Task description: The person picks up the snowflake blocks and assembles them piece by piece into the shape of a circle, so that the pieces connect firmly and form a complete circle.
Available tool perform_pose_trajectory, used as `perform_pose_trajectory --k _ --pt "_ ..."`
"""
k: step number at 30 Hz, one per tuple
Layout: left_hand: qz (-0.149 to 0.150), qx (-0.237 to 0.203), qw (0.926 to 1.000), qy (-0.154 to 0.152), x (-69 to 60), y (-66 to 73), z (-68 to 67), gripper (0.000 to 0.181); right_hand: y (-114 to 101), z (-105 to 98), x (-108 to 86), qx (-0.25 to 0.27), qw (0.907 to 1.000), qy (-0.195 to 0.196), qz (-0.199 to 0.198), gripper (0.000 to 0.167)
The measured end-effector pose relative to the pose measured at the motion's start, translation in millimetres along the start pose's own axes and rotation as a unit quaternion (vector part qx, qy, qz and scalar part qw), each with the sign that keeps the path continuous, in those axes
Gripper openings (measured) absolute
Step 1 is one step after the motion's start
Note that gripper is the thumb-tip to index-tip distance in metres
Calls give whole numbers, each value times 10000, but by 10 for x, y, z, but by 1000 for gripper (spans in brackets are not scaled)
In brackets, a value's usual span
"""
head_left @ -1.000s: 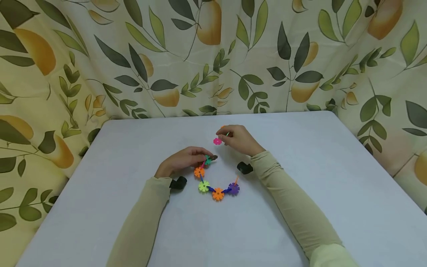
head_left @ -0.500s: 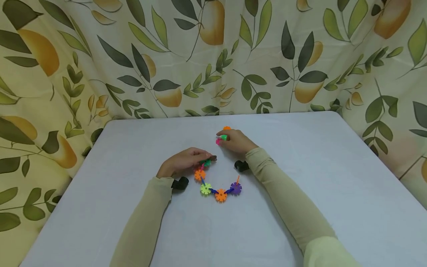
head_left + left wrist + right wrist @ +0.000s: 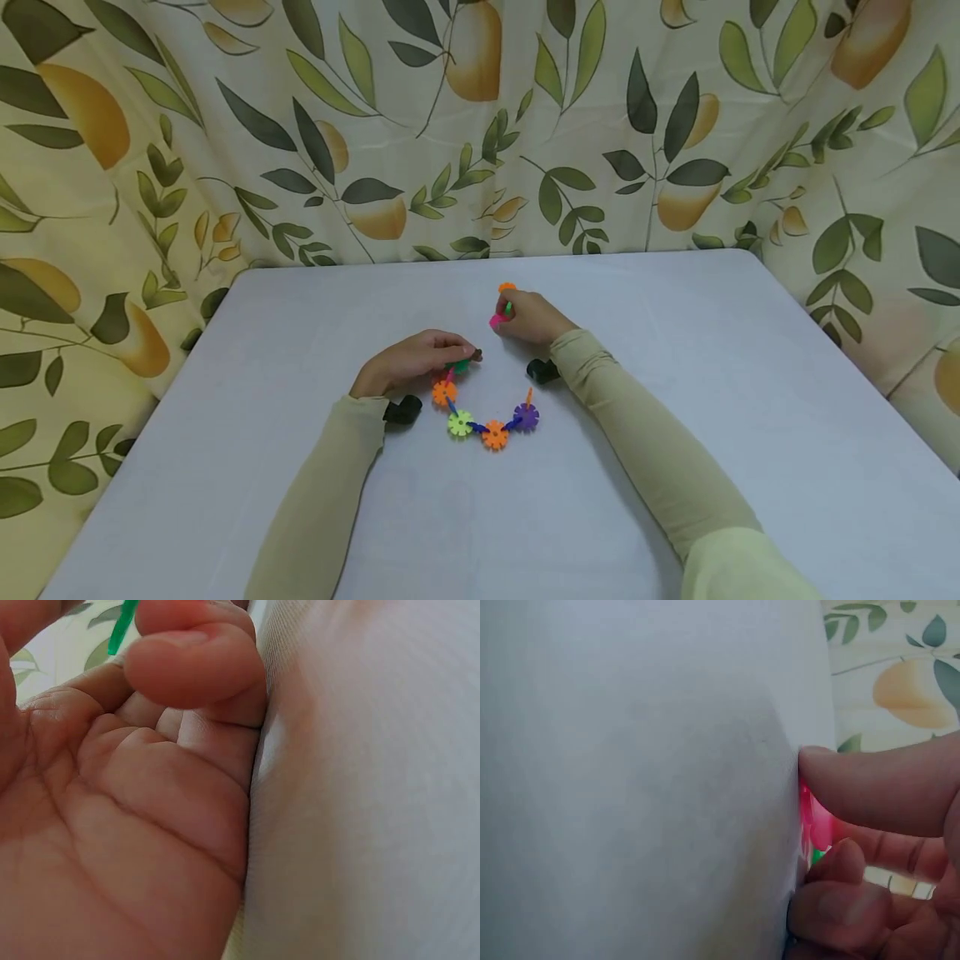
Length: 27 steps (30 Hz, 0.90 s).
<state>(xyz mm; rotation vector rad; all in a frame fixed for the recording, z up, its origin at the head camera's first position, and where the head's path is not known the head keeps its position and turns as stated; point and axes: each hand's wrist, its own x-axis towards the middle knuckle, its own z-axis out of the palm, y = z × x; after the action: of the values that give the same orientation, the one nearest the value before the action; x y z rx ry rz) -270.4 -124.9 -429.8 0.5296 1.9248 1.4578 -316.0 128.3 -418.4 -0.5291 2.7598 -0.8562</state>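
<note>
A curved chain of notched plastic discs lies on the white table. From its left end run an orange disc [image 3: 445, 392], a lime disc [image 3: 460, 424], a second orange disc [image 3: 494, 435] and a purple disc [image 3: 527, 417], joined by discs seen edge-on. My left hand [image 3: 416, 361] pinches the chain's far left end, where a green disc [image 3: 461, 366] and a brown disc [image 3: 477, 355] show past the fingers. Farther back, my right hand [image 3: 534, 318] pinches a pink disc [image 3: 497, 322] near the tabletop; thumb and curled fingers partly cover it in the right wrist view.
Behind the right hand lies a loose orange disc [image 3: 507, 287], and a green piece [image 3: 508, 309] shows by its fingers. An upright orange disc [image 3: 530, 395] tops the chain's right end. A leaf-patterned curtain [image 3: 480, 125] hangs beyond the table's far edge.
My right hand has come down a little, and its fingers have closed on the pink disc, which lay flat beside them before. The left hand keeps its hold on the chain, almost still.
</note>
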Motion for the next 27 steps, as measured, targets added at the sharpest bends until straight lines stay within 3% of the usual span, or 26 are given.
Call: perform_pose_trajectory --k 9,15,20,27 --pt "-31 -61 9999 151 -14 -41 -19 38 68 48 -250 153 9990 334 -252 24" --pt "-53 -202 9996 185 -41 -47 -22 39 105 9 -344 894 9952 376 -111 14" --pt "-52 -266 9996 126 -12 -36 -17 39 149 -50 -415 1547 9873 345 72 15" --pt "-132 -433 9989 118 -11 -28 -12 37 58 -94 -458 2152 9759 270 -220 13"
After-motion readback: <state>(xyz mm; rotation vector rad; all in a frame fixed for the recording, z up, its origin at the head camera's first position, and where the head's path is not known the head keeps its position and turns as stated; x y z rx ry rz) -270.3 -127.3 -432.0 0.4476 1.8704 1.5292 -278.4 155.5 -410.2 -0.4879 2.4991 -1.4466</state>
